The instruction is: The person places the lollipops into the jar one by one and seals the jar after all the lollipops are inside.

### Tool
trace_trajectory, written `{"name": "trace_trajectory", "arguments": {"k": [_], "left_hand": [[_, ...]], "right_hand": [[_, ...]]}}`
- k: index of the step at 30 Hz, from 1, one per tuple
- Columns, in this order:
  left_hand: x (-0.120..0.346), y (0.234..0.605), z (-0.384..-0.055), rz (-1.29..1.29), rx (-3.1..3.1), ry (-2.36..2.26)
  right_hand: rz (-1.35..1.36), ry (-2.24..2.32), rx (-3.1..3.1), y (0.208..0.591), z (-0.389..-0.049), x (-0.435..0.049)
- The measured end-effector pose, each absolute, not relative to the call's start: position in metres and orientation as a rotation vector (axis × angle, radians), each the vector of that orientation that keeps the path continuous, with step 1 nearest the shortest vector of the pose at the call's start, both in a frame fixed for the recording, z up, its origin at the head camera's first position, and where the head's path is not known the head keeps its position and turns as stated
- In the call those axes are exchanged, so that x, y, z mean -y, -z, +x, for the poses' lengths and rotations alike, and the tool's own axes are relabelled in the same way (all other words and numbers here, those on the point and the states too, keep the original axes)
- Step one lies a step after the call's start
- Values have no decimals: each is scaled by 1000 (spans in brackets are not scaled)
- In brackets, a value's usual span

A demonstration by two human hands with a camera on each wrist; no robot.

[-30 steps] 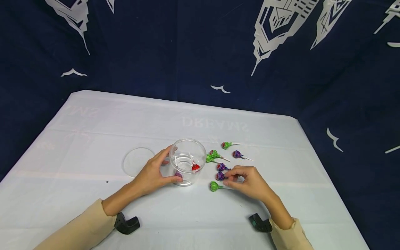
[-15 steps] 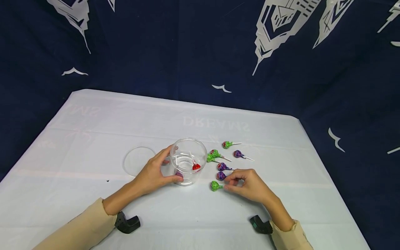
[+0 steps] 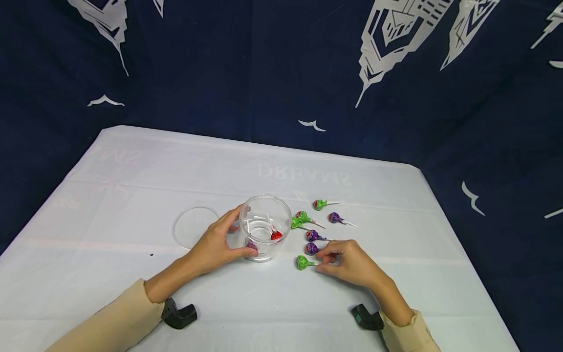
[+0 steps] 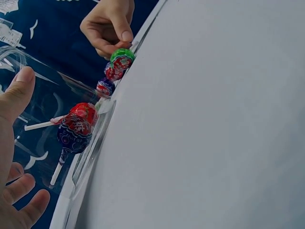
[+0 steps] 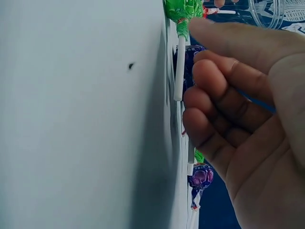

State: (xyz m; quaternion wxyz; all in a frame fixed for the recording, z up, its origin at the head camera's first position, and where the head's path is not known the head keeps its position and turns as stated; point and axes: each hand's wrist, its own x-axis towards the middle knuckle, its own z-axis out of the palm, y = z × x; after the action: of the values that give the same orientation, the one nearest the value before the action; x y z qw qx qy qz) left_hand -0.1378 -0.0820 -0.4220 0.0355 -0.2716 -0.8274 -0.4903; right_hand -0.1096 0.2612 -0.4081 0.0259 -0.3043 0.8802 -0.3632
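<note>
My left hand [image 3: 220, 239] grips a clear round jar [image 3: 265, 252] from its left side, thumb in front and fingers behind. Inside lie a red lollipop [image 4: 85, 112] and a purple lollipop [image 4: 75, 135], their sticks leaning against the wall. To the right of the jar, my right hand [image 3: 349, 264] has its thumb and curled fingers at the stick of a green lollipop [image 3: 302, 262], its wrapped head pointing toward the jar. Just beyond the fingertips is another purple lollipop [image 3: 311, 248], its stick hidden by the hand.
Several more green and purple lollipops lie behind, among them a green one [image 3: 318, 204] and a purple one [image 3: 335, 217]. A clear round lid [image 3: 174, 229] lies left of the jar on the white tablecloth [image 3: 246, 303]. A dark blue curtain [image 3: 211, 73] hangs behind.
My right hand has shifted slightly toward me, from the purple lollipop's stick to the green lollipop's stick. The left hand and the jar have stayed put.
</note>
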Motion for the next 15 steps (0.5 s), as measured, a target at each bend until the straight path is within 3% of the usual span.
{"name": "trace_trajectory", "arguments": {"k": [15], "left_hand": [[82,424,-139,-868,2499,1535]], "right_hand": [[-939,992,-2738,411,-110,-261]]}}
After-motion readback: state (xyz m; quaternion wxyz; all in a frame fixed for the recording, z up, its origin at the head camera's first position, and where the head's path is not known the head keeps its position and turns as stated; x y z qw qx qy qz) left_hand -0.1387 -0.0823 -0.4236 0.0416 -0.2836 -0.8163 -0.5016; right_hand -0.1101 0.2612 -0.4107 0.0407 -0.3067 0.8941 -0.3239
